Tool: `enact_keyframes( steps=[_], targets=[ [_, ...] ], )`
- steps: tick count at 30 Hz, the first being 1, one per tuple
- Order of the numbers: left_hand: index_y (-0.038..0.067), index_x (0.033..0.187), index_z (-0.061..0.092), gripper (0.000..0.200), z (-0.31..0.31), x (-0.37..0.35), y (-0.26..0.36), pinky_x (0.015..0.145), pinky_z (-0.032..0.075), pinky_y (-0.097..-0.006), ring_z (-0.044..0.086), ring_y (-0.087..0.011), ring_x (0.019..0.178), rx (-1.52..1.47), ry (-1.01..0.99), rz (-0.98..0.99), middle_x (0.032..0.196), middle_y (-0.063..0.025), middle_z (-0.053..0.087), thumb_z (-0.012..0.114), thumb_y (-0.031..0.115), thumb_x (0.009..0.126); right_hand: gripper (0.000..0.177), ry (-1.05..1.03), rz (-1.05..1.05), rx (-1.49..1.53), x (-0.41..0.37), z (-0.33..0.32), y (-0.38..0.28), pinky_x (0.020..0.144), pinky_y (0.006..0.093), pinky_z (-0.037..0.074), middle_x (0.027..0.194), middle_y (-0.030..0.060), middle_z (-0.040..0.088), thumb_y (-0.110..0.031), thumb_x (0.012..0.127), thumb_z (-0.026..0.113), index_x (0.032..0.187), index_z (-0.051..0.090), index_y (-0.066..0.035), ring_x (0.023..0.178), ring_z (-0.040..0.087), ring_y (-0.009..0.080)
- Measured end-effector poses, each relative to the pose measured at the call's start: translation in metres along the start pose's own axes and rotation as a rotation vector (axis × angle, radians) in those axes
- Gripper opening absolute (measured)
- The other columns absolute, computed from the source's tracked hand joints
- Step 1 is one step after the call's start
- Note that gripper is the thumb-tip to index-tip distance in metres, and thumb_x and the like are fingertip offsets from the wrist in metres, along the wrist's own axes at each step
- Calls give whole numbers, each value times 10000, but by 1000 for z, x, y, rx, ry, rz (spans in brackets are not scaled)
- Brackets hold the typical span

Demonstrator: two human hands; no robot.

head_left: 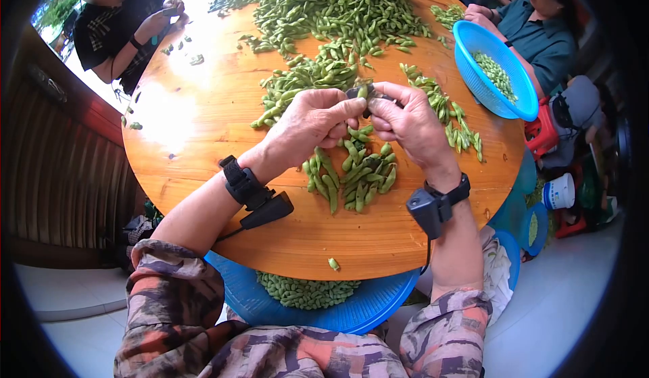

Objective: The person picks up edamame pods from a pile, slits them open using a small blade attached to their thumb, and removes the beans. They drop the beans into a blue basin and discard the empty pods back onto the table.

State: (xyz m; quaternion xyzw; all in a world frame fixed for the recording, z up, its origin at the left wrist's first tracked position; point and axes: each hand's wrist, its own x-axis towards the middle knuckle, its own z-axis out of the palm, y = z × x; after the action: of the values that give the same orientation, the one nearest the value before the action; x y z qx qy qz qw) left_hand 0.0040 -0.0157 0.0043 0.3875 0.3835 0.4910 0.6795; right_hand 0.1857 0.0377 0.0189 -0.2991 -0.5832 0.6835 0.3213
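Note:
My left hand [312,122] and my right hand [414,124] meet over the middle of the table, fingertips almost together. Both pinch a small green soybean pod [364,93] between thumbs and forefingers. Something dark, like a cover, wraps the fingers around the pod. Right below my hands lies a small heap of green soybean pods [370,179], spread on the wood. A larger pile of pods [307,77] sits just beyond my left hand. Under the table edge, in front of my lap, a blue basket [375,314] holds many shelled green beans [307,291].
A big mound of pods [331,6] covers the far side of the round wooden table [203,101]. More pods [439,101] lie to the right. A blue basket [466,60] of beans stands at the right edge. One person sits far left, another far right.

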Motion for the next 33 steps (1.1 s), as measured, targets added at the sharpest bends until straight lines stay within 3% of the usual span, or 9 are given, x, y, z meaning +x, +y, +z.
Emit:
enact_keyframes(
  steps=[2, 4, 10, 15, 19, 21, 22, 24, 33],
  targets=[
    [63, 885, 636, 196, -4, 2, 0, 442, 267, -175, 368, 6, 525, 401, 138, 35, 682, 63, 511, 652, 250, 941, 155, 12, -24, -104, -2, 7, 2, 463, 186, 348, 662, -55, 506, -48, 938, 510, 1000, 634, 22, 561, 433, 7],
    [74, 889, 646, 191, -4, 1, 4, 446, 271, -173, 394, 9, 540, 416, 170, 6, 649, 92, 474, 686, 259, 917, 166, 66, -65, -334, -5, 15, 0, 461, 206, 362, 635, -53, 516, -45, 915, 521, 1006, 636, 33, 536, 440, 11],
    [66, 917, 645, 248, -5, 0, 5, 455, 288, -168, 389, 9, 539, 526, 150, -1, 672, 90, 490, 632, 311, 951, 159, 99, -105, -421, -3, 15, 6, 493, 242, 401, 619, -28, 541, -55, 879, 561, 964, 663, 30, 551, 471, 35],
    [48, 1008, 628, 263, -8, 0, 2, 494, 388, -166, 476, -9, 617, 368, 203, -66, 754, 53, 533, 555, 300, 995, 160, 167, -127, -490, -3, 19, 10, 546, 293, 448, 665, 59, 602, -62, 855, 589, 958, 667, 33, 583, 537, 97],
    [40, 1006, 624, 231, -12, -1, 3, 557, 474, -190, 548, -43, 690, 240, 155, -124, 812, 28, 560, 537, 254, 1000, 140, 308, -369, -679, 4, 23, 29, 608, 360, 490, 762, 177, 636, -43, 825, 600, 924, 656, 39, 650, 624, 275],
    [30, 973, 615, 200, -20, 3, -6, 652, 529, -213, 594, -91, 754, 347, -30, 174, 882, -10, 587, 519, 204, 993, 101, 372, -515, -750, 5, 28, 33, 631, 411, 493, 764, 197, 606, -13, 804, 599, 884, 635, 38, 705, 616, 370],
    [30, 973, 615, 200, -19, 4, -6, 652, 529, -213, 594, -91, 754, 347, -30, 174, 882, -10, 587, 519, 204, 993, 101, 373, -514, -749, 4, 30, 33, 631, 411, 493, 764, 197, 606, -13, 804, 599, 884, 635, 38, 705, 616, 370],
    [28, 861, 585, 193, -10, 4, -7, 695, 492, -257, 525, -105, 721, -154, 88, 28, 818, -23, 545, 479, 152, 965, 87, 380, -595, -869, 2, 34, 33, 631, 434, 478, 776, 196, 575, 6, 799, 598, 879, 618, 33, 713, 593, 371],
    [39, 873, 546, 112, -5, 7, -21, 760, 512, -322, 578, -150, 813, -371, 175, 85, 883, -41, 558, 463, 64, 943, 131, 359, -727, -840, 1, 42, 33, 635, 431, 476, 810, 182, 534, 55, 806, 568, 930, 607, 38, 724, 574, 367]
  ],
)
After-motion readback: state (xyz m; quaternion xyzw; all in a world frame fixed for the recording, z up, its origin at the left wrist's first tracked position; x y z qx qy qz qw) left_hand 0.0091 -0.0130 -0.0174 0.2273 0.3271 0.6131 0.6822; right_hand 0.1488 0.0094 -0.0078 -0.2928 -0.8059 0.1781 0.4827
